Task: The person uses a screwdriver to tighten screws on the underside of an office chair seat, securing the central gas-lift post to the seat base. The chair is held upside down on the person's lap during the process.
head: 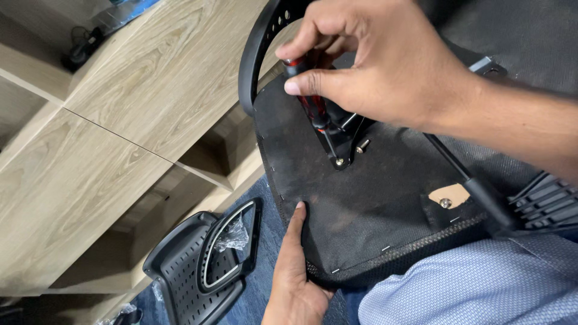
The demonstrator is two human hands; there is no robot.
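The right hand (385, 66) comes in from three o'clock, its fingers curled and pressed around the red-and-black handle of a screwdriver (313, 105). The thumb and forefinger pinch the handle near its top, and the dark shaft runs down toward six o'clock to a screw (340, 161) in a black metal bracket (343, 141). A second, silver screw (363, 145) stands just beside it at two o'clock.

The bracket sits on the underside of a chair seat (361, 204), a black fabric panel stapled along its edge and resting across the person's lap. A curved black plastic armrest (256, 54) rises from the bracket toward twelve o'clock. At four o'clock from the bracket the fabric is cut open, showing a tan patch of wood with a bolt (445, 203) in it. A black lever (475, 186) crosses the seat toward a ribbed black mechanism (545, 204) at the right edge.

The left hand (295, 271) comes up from six o'clock, fingers held together, the thumb laid flat against the seat's near edge, steadying it; it grips nothing.

At eight o'clock, on the floor, lies a second black perforated armrest (198, 259) with a crumpled clear plastic bag (232, 238) tucked in its loop. Pale wooden shelving (120, 120) fills the left side.
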